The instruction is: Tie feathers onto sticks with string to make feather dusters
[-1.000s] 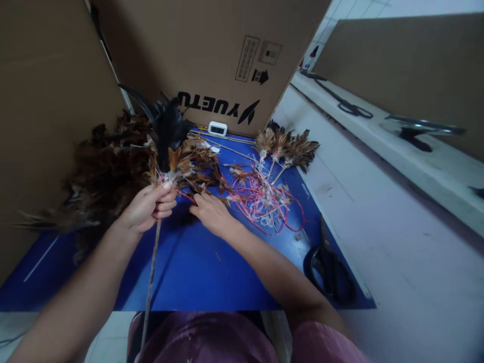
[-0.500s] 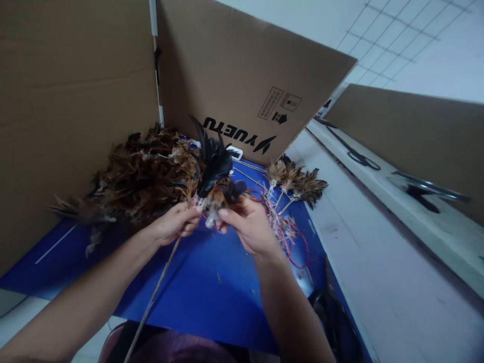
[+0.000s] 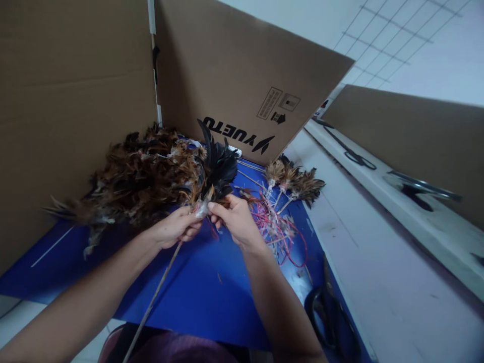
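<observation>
A thin stick (image 3: 158, 295) slants up from the lower edge of the view into my left hand (image 3: 176, 227), whose fingers are closed round its upper end. Black feathers (image 3: 219, 161) fan out above that hand. My right hand (image 3: 236, 217) pinches a small brown feather bundle (image 3: 204, 205) with a whitish wrapped base, which lies against the top of the stick between the two hands. The fingertips of both hands almost meet there.
Brown feather bundles (image 3: 139, 176) are heaped at the left by cardboard walls (image 3: 242, 65). Feathered sticks (image 3: 295, 179) and tangled red string (image 3: 280, 232) lie at the right of the blue table (image 3: 189, 297). Black scissors (image 3: 333, 317) rest near its right edge.
My right hand has moved left with the small feather bundle, which now touches the stick's top beside the black feathers. My left hand has hardly moved.
</observation>
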### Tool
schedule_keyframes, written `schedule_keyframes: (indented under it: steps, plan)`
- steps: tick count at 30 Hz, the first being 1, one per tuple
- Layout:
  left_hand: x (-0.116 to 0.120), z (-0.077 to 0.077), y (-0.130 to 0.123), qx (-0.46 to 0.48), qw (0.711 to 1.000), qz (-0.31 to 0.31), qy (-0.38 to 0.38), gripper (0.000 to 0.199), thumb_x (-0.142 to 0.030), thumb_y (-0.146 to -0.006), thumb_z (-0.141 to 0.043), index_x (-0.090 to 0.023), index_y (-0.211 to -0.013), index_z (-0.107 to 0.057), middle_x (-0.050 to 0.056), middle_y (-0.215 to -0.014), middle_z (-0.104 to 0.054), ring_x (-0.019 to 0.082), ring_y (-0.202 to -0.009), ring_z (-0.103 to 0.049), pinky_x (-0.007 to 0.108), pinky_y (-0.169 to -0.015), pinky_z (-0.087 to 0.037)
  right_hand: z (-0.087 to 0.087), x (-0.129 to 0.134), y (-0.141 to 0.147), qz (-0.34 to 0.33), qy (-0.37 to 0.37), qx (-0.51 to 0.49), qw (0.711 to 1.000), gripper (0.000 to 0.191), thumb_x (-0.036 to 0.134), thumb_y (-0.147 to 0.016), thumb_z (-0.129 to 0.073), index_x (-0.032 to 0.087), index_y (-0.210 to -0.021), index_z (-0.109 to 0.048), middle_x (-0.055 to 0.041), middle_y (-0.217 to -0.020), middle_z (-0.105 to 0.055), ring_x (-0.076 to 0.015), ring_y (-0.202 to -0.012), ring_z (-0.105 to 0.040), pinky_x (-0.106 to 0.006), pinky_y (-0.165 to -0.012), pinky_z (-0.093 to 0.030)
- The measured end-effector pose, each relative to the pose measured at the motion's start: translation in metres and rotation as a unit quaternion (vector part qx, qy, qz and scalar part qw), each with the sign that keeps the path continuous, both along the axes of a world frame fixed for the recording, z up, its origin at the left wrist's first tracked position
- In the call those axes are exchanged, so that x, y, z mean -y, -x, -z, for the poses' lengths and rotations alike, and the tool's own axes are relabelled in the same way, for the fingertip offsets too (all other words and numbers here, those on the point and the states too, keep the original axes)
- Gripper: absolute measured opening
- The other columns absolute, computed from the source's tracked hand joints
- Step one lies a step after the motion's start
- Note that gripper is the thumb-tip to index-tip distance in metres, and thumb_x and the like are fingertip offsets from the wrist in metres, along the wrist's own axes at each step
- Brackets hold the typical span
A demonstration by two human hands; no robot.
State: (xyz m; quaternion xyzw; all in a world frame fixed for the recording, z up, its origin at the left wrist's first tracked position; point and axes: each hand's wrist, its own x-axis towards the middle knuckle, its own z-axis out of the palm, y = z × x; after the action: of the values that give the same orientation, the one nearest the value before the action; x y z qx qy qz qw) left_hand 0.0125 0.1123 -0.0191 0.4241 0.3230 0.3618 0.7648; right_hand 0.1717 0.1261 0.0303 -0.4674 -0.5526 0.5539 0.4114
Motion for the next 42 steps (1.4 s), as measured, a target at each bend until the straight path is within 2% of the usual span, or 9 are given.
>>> schedule_keyframes:
  steps: [4, 9, 16, 21, 24, 28, 34, 38, 42]
  plan:
    - [-0.001, 0.002, 0.000, 0.008, 1.000, 0.002, 0.010, 0.030, -0.040, -0.082, -0.062, -0.018, -0.072, -0.044, -0.009, -0.054, -0.025, 0.002, -0.040, -0.015, 0.013, -0.034, -0.012, 0.001, 0.000, -0.003, 0.007, -0.007, 0.009, 1.000, 0.022, 0.033, -0.068, -0.068, 0.016, -0.073, -0.055, 0.0059, -0.050, -0.053, -0.0053, -0.039, -0.045, -0.017, -0.037, -0.038]
    - [0.000, 0.001, 0.001, 0.005, 1.000, 0.011, 0.026, 0.031, -0.040, -0.080, -0.063, -0.019, -0.072, -0.041, -0.009, -0.056, -0.025, 0.002, -0.041, -0.016, 0.011, -0.034, -0.011, 0.011, -0.003, 0.000, 0.025, -0.046, 0.049, 0.997, 0.023, 0.034, -0.069, -0.067, 0.016, -0.068, -0.053, 0.0058, -0.051, -0.050, -0.0053, -0.039, -0.045, -0.018, -0.038, -0.038]
    - [-0.001, 0.000, 0.002, 0.014, 0.998, 0.030, 0.046, 0.024, -0.031, -0.083, -0.058, -0.019, -0.072, -0.040, -0.009, -0.055, -0.023, 0.002, -0.042, -0.011, 0.012, -0.034, -0.009, 0.022, -0.001, 0.002, 0.052, -0.080, 0.091, 0.991, 0.020, 0.035, -0.074, -0.062, 0.017, -0.075, -0.054, 0.0043, -0.058, -0.055, -0.0075, -0.042, -0.051, -0.018, -0.038, -0.042]
    - [-0.004, 0.001, 0.006, 0.082, 0.991, 0.051, 0.088, 0.012, -0.019, -0.072, -0.055, -0.018, -0.077, -0.044, -0.008, -0.056, -0.025, 0.003, -0.042, -0.013, 0.013, -0.034, -0.011, 0.024, -0.002, 0.002, 0.062, -0.086, 0.116, 0.988, 0.020, 0.036, -0.075, -0.062, 0.018, -0.072, -0.054, 0.0032, -0.057, -0.056, -0.0084, -0.041, -0.052, -0.019, -0.038, -0.043]
    - [-0.005, 0.001, 0.008, 0.135, 0.981, 0.075, 0.115, 0.016, -0.022, -0.069, -0.055, -0.016, -0.082, -0.048, -0.006, -0.059, -0.029, 0.004, -0.044, -0.018, 0.013, -0.035, -0.013, 0.023, -0.002, 0.002, 0.065, -0.086, 0.128, 0.986, 0.021, 0.037, -0.075, -0.062, 0.018, -0.070, -0.054, 0.0027, -0.055, -0.056, -0.0087, -0.040, -0.052, -0.019, -0.036, -0.041]
    - [-0.005, -0.001, 0.008, 0.136, 0.980, 0.071, 0.127, 0.019, -0.030, -0.073, -0.056, -0.015, -0.082, -0.049, -0.006, -0.060, -0.028, 0.004, -0.044, -0.017, 0.014, -0.036, -0.011, 0.020, -0.004, 0.001, 0.061, -0.090, 0.151, 0.983, 0.024, 0.039, -0.077, -0.060, 0.017, -0.068, -0.055, 0.0009, -0.054, -0.057, -0.0096, -0.040, -0.053, -0.020, -0.038, -0.041]
    - [-0.004, -0.002, 0.008, 0.152, 0.976, 0.071, 0.136, 0.027, -0.027, -0.065, -0.062, -0.015, -0.086, -0.050, -0.005, -0.061, -0.033, 0.004, -0.045, -0.024, 0.014, -0.037, -0.013, 0.016, -0.007, -0.002, 0.023, -0.096, 0.182, 0.978, 0.026, 0.039, -0.079, -0.057, 0.015, -0.066, -0.055, -0.0016, -0.057, -0.060, -0.0104, -0.040, -0.054, -0.021, -0.040, -0.041]
    - [-0.003, -0.002, 0.006, 0.136, 0.979, 0.063, 0.136, 0.033, -0.041, -0.074, -0.063, -0.018, -0.091, -0.048, -0.005, -0.060, -0.033, 0.004, -0.043, -0.022, 0.013, -0.036, -0.012, 0.012, -0.010, -0.005, 0.000, -0.127, 0.207, 0.970, 0.022, 0.035, -0.079, -0.057, 0.016, -0.069, -0.059, -0.0014, -0.058, -0.061, -0.0109, -0.046, -0.055, -0.022, -0.044, -0.041]
    - [-0.002, 0.001, 0.002, 0.079, 0.990, 0.036, 0.115, 0.033, -0.046, -0.080, -0.062, -0.019, -0.084, -0.043, -0.008, -0.057, -0.028, 0.003, -0.042, -0.016, 0.012, -0.035, -0.010, 0.003, -0.009, -0.007, -0.011, -0.192, 0.249, 0.949, 0.015, 0.029, -0.079, -0.058, 0.016, -0.075, -0.064, -0.0013, -0.064, -0.063, -0.0130, -0.061, -0.058, -0.023, -0.055, -0.043]
